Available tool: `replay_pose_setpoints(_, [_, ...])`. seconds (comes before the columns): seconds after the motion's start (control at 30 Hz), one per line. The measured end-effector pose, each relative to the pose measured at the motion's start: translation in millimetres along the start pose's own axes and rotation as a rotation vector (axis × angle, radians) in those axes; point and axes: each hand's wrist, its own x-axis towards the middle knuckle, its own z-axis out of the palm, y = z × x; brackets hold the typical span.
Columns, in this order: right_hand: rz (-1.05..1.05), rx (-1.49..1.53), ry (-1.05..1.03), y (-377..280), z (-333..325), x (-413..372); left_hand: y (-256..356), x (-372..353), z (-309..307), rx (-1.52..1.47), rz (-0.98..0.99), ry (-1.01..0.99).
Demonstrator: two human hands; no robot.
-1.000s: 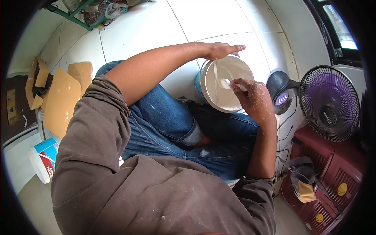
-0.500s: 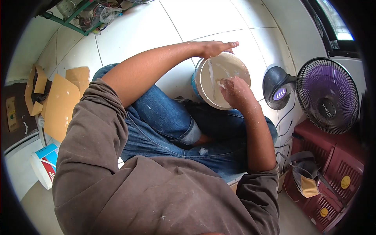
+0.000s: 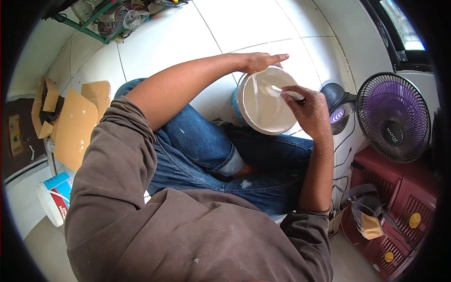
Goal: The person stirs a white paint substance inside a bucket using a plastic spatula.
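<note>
A round bucket (image 3: 238, 101) with a blue outside stands on the floor before my crossed legs, pale off-white matter coating its inside. At its far rim is my left hand (image 3: 260, 61), one digit stretched to the right and the others curled down at the edge, partly hidden. From beneath that hand a narrow pale strip (image 3: 256, 96) runs across the bucket's opening. My right hand (image 3: 310, 108), speckled white, is closed around the handle of a white brush-like tool (image 3: 293, 95). The tool's wider pale end is over the bucket.
A fan (image 3: 393, 117) with its base stands right of the bucket, near a dark red ridged case (image 3: 376, 171) with a mask (image 3: 366, 207) on it. Cardboard boxes (image 3: 75, 127) and a white tub (image 3: 55, 197) are at left. A green rack (image 3: 89, 30) stands at the far left.
My right hand has risen and moved right, away from the bucket's inside, bringing the white tool into plain view. My left hand stays at the far rim.
</note>
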Motion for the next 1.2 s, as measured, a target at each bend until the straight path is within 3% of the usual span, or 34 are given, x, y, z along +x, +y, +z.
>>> replay_pose_setpoints(0.1, [-0.024,0.200,0.178,6.2,-2.8,1.6,3.1,-2.5,1.3,0.015,-0.014,0.014])
replay_pose_setpoints(0.23, [-0.084,0.417,0.209,7.8,-0.5,1.6,-2.7,3.0,2.5,0.013,-0.053,0.021])
replay_pose_setpoints(0.33, [-0.092,0.502,0.217,3.0,2.5,0.6,-13.9,9.0,2.5,0.135,0.053,0.048])
replay_pose_setpoints(0.43, [-0.161,0.477,0.197,0.1,4.7,0.6,-14.8,8.5,0.6,0.246,0.139,0.088])
replay_pose_setpoints(0.83, [-0.258,0.326,0.126,-4.7,1.8,-1.0,1.5,0.9,1.8,-0.038,-0.073,-0.016])
replay_pose_setpoints(1.0, [-0.268,0.311,0.078,-5.1,-1.6,-3.0,-1.1,-2.9,3.8,0.172,0.079,0.091])
replay_pose_setpoints(1.2, [-0.296,0.297,0.090,-6.5,2.5,-0.7,-7.1,4.8,3.0,0.125,0.043,0.045])
